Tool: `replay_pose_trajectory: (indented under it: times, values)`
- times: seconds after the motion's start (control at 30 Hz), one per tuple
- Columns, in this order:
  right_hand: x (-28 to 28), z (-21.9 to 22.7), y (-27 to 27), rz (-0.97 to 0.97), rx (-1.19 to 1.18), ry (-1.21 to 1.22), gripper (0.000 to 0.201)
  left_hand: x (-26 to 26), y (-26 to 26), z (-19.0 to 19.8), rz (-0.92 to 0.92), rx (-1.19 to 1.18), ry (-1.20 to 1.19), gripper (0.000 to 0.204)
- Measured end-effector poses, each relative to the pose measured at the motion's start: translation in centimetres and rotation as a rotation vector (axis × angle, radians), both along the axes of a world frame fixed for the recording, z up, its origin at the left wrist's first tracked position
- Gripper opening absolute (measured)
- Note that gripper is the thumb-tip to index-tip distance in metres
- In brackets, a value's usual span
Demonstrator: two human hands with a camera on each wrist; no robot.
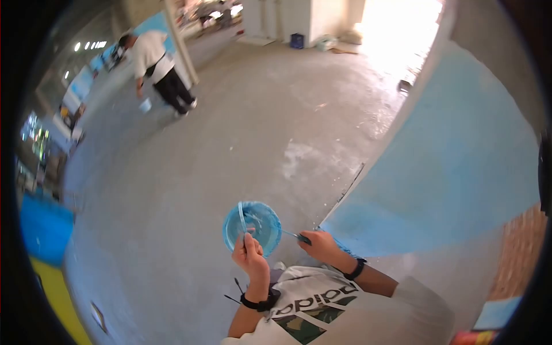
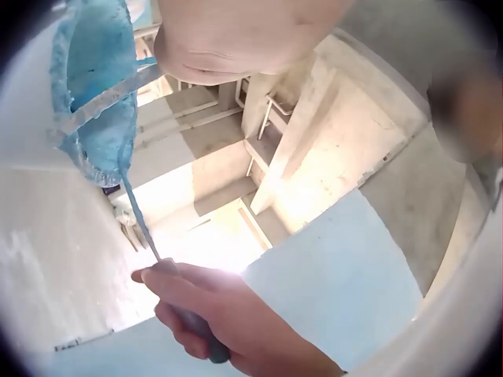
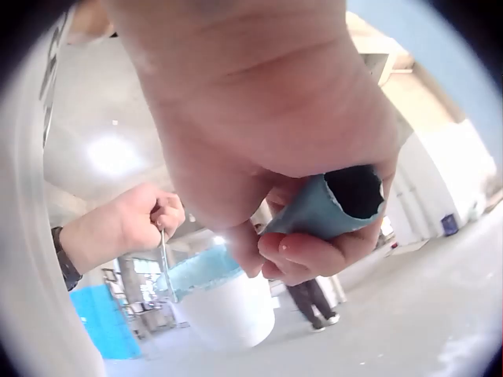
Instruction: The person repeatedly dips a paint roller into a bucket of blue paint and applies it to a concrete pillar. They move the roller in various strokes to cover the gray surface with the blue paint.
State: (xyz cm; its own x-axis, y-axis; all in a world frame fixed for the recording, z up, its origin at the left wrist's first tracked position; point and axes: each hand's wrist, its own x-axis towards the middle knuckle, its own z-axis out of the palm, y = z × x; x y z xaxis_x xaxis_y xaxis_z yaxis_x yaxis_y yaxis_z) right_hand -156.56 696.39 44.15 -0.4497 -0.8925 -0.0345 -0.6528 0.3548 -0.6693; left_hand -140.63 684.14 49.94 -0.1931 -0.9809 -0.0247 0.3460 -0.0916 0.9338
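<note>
My left hand (image 1: pixel 253 264) grips the pale handle (image 1: pixel 241 216) of a white bucket (image 3: pixel 232 314), which hangs in front of my body. Blue paint coats the bucket's inside and rim. My right hand (image 1: pixel 322 248) is wrapped round the grey-green handle (image 2: pixel 189 318) of a paint tool, whose hollow end shows in the right wrist view. From that handle a thin, blue-coated shaft (image 2: pixel 140 216) runs to the bucket's rim. The tool's working end cannot be made out.
A low wall painted light blue (image 1: pixel 443 161) stands close on my right. Grey concrete floor (image 1: pixel 230 126) stretches ahead. At the far left a bending person (image 1: pixel 155 63) holds a small pail (image 1: pixel 145 106). Blue (image 1: pixel 46 227) and yellow (image 1: pixel 57 299) panels stand at the left.
</note>
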Motion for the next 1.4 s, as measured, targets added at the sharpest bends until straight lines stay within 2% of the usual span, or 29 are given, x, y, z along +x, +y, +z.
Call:
replay_pose_trajectory:
  times: [0.03, 0.1, 0.17, 0.27, 0.4, 0.5, 0.57, 0.6, 0.67, 0.7, 0.77, 0.87, 0.97, 1.0, 1.03, 1.1, 1.17, 1.2, 1.27, 1.4]
  values:
    - [-0.5, -0.1, 2.0, -0.014, 0.021, -0.011, 0.027, -0.5, 0.5, -0.4, -0.048, -0.047, 0.008, 0.020]
    - [-0.2, 0.6, 4.5, -0.142, 0.101, 0.053, 0.025, -2.0, -0.7, -2.2, -0.039, 0.017, -0.033, 0.021]
    - [-0.1, 1.4, 6.9, -0.342, -0.017, -0.098, 0.028, -3.6, -1.7, -3.1, -0.124, -0.035, -0.045, 0.021]
    - [0.3, 0.1, 10.6, -0.490, -0.024, -0.104, 0.030, -6.1, -2.2, -3.8, -0.245, -0.048, -0.068, 0.020]
    - [1.7, 0.5, 15.1, -0.551, -0.005, -0.169, 0.029, -10.3, -0.5, -4.2, -0.447, -0.008, -0.085, 0.019]
    - [3.5, -0.2, 17.8, -0.677, -0.122, -0.254, 0.023, -13.3, 1.2, -5.7, -0.562, -0.038, -0.089, 0.019]
    - [4.1, 0.6, 19.0, -0.894, -0.231, -0.513, 0.025, -14.7, 2.2, -6.2, -0.593, -0.023, -0.082, 0.019]
    - [4.2, 1.3, 19.5, -0.885, -0.227, -0.513, 0.025, -15.2, 2.6, -6.2, -0.646, -0.005, -0.051, 0.019]
    - [4.9, 3.1, 20.5, -1.062, -0.388, -0.515, 0.025, -15.3, 3.1, -5.6, -0.719, 0.025, -0.002, 0.019]
    - [5.0, 4.1, 20.9, -1.048, -0.389, -0.501, 0.025, -15.2, 2.9, -5.8, -0.708, 0.023, 0.015, 0.019]
    - [4.9, 5.9, 21.7, -1.055, -0.427, -0.323, 0.028, -14.7, 2.5, -6.3, -0.721, -0.025, -0.062, 0.020]
    - [3.7, 8.9, 21.9, -1.054, -0.530, -0.328, 0.027, -13.8, 1.1, -6.8, -0.696, 0.054, -0.054, 0.020]
    - [0.8, 10.9, 20.9, -0.981, -0.648, -0.324, 0.026, -12.7, 0.1, -7.2, -0.616, 0.005, -0.092, 0.020]
    - [-0.3, 11.3, 19.8, -0.947, -0.789, -0.346, 0.025, -12.2, -0.2, -7.3, -0.607, 0.007, -0.096, 0.020]
    - [-0.9, 11.3, 18.6, -0.918, -0.930, -0.375, 0.024, -11.4, -0.5, -7.2, -0.583, 0.030, -0.096, 0.020]
    - [-2.3, 10.8, 16.6, -0.849, -1.007, -0.381, 0.026, -9.9, -1.3, -6.9, -0.587, 0.029, -0.092, 0.020]
    - [-3.1, 9.8, 14.7, -0.791, -1.078, -0.463, 0.026, -8.5, -2.0, -7.5, -0.488, 0.012, -0.114, 0.020]
    - [-3.2, 9.8, 14.2, -0.823, -1.117, -0.444, 0.026, -7.9, -2.2, -7.8, -0.461, -0.007, -0.118, 0.020]
    - [-4.0, 9.8, 12.6, -0.711, -1.134, -0.588, 0.027, -6.8, -3.3, -7.7, -0.441, -0.065, -0.124, 0.021]
    - [-6.1, 9.0, 11.0, -0.773, -1.136, -0.685, 0.028, -5.6, -3.7, -8.0, -0.344, -0.031, -0.164, 0.022]
